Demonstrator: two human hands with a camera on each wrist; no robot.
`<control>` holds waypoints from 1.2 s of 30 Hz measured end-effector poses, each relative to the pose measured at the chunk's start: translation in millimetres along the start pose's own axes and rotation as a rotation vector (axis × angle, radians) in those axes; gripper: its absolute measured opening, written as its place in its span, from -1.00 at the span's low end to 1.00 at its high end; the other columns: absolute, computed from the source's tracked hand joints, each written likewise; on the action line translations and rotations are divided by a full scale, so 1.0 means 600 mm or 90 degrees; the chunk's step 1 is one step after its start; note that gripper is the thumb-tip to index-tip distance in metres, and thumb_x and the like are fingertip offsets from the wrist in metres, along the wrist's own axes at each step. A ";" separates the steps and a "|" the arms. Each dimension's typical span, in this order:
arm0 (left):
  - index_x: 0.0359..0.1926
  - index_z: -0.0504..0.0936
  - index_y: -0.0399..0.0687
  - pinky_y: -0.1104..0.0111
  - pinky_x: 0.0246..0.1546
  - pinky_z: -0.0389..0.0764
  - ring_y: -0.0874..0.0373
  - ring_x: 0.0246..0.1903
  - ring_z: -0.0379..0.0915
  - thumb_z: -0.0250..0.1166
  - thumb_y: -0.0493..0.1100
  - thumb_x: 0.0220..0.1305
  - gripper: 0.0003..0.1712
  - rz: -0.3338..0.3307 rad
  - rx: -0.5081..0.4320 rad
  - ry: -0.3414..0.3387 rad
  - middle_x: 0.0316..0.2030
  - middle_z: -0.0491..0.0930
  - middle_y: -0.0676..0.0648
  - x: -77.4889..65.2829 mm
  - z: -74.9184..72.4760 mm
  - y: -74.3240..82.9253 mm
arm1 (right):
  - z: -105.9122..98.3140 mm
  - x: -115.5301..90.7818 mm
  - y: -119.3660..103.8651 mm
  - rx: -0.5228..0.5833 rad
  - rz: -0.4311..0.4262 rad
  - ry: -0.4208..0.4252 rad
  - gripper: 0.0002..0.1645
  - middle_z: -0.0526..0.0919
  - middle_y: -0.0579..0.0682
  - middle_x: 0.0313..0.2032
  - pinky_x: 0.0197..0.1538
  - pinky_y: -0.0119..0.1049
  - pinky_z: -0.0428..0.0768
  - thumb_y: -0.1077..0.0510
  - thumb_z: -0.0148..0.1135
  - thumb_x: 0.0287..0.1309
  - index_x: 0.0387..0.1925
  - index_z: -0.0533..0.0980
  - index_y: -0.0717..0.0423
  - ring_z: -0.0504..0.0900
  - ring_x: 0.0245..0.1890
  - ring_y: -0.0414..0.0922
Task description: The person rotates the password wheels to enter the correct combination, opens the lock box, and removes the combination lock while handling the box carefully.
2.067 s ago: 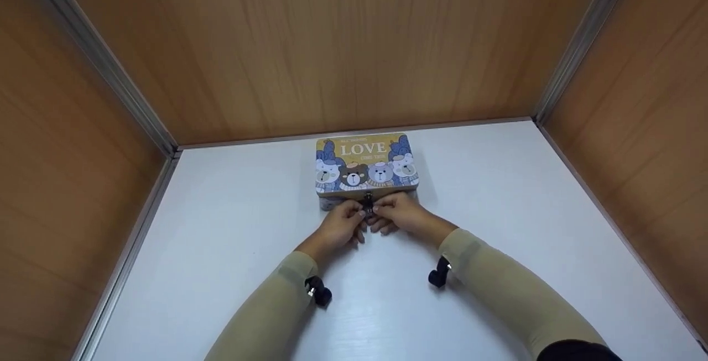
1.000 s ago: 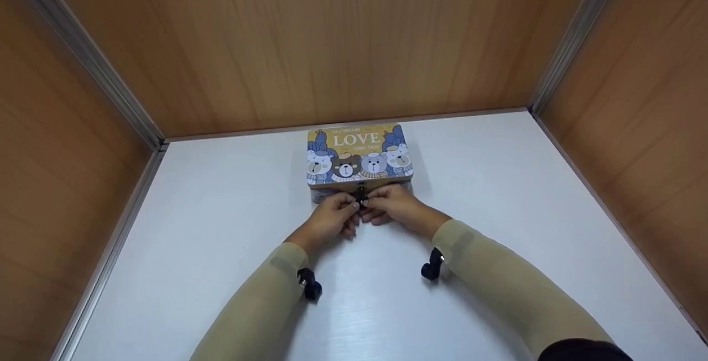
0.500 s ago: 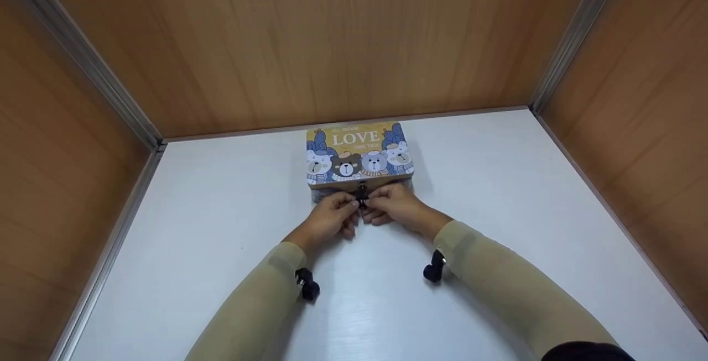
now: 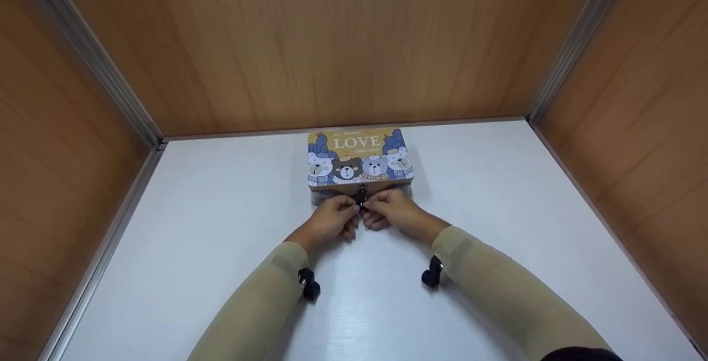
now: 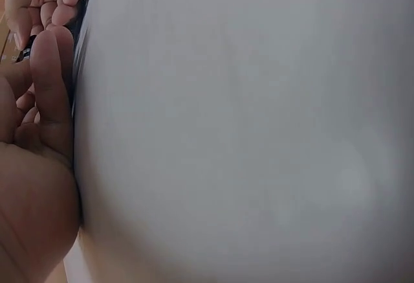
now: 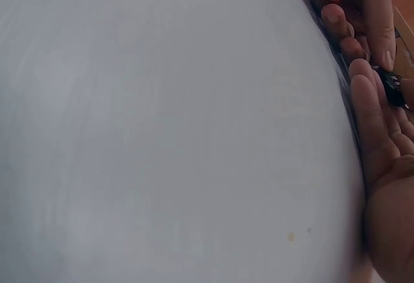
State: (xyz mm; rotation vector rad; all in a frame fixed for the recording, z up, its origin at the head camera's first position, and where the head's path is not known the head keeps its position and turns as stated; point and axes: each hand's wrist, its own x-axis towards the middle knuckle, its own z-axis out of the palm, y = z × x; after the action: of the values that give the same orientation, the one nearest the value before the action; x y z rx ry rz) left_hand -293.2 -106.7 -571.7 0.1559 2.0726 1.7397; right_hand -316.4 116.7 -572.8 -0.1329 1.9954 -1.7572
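A tin box [image 4: 359,156] with a yellow lid, the word LOVE and several cartoon bears stands closed near the back of the table. From the clasp on its front hangs a small black padlock [image 4: 362,197], marked in white and probably a combination lock [image 6: 391,87]. My left hand [image 4: 332,218] pinches the padlock from the left between thumb and finger. From the other side, my right hand [image 4: 399,212] pinches it the same way. Fingers cover most of the lock in the head view, and its marks are too small to read.
The white table [image 4: 221,212] is enclosed by wood-grain panels [image 4: 343,46] at the back and both sides, with metal strips [image 4: 105,62] in the corners. The box stands close to the back panel.
The head view has shifted slightly, moving the whole scene a little in the picture. Both hands keep hold of the padlock, with only slight finger movement, and the box stays closed.
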 end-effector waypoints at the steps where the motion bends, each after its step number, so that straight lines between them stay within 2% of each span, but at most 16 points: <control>1: 0.12 0.62 -0.21 0.34 -0.43 0.79 0.13 -0.48 0.67 0.15 -0.15 0.81 -0.78 -0.001 -0.001 0.001 -0.27 0.68 -0.08 0.000 0.001 -0.001 | 0.000 0.000 0.002 -0.002 -0.001 0.000 -0.72 0.87 0.14 -0.27 -0.17 -0.25 0.93 0.19 0.26 0.67 0.02 0.72 0.37 0.90 -0.35 -0.11; 7: 0.11 0.60 -0.17 0.34 -0.45 0.77 0.14 -0.49 0.65 0.13 -0.11 0.83 -0.78 0.001 0.007 0.002 -0.28 0.66 -0.08 0.001 0.002 -0.001 | 0.000 0.002 0.004 0.018 -0.008 0.005 -0.78 0.85 0.12 -0.30 -0.18 -0.25 0.93 0.21 0.29 0.64 0.00 0.71 0.34 0.90 -0.35 -0.11; 18: 0.09 0.60 -0.20 0.35 -0.48 0.76 0.15 -0.51 0.65 0.14 -0.14 0.83 -0.79 0.005 0.031 0.000 -0.28 0.67 -0.08 -0.002 0.004 -0.002 | -0.004 -0.004 0.006 0.074 -0.010 -0.013 -0.84 0.86 0.13 -0.29 -0.15 -0.22 0.94 0.30 0.26 0.58 0.02 0.65 0.35 0.92 -0.33 -0.07; 26: 0.09 0.62 -0.20 0.34 -0.46 0.77 0.14 -0.50 0.66 0.16 -0.15 0.82 -0.80 0.013 0.017 0.007 -0.27 0.68 -0.10 -0.002 0.001 0.003 | -0.002 -0.002 0.000 0.065 -0.020 -0.002 -0.84 0.87 0.13 -0.31 -0.18 -0.24 0.94 0.33 0.32 0.52 0.03 0.63 0.34 0.91 -0.36 -0.09; 36: 0.09 0.63 -0.20 0.35 -0.43 0.77 0.14 -0.47 0.67 0.17 -0.14 0.81 -0.79 0.019 0.028 0.006 -0.25 0.68 -0.09 -0.002 0.003 -0.002 | -0.002 -0.003 0.006 0.025 -0.021 -0.001 -0.83 0.88 0.13 -0.28 -0.18 -0.23 0.94 0.26 0.31 0.60 0.01 0.69 0.32 0.91 -0.34 -0.10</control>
State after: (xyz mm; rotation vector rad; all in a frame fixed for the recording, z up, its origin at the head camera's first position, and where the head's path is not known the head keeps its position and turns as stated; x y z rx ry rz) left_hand -291.2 -105.7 -572.5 0.1936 2.1280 1.7161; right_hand -314.6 119.3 -575.7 -0.1558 1.9675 -1.8145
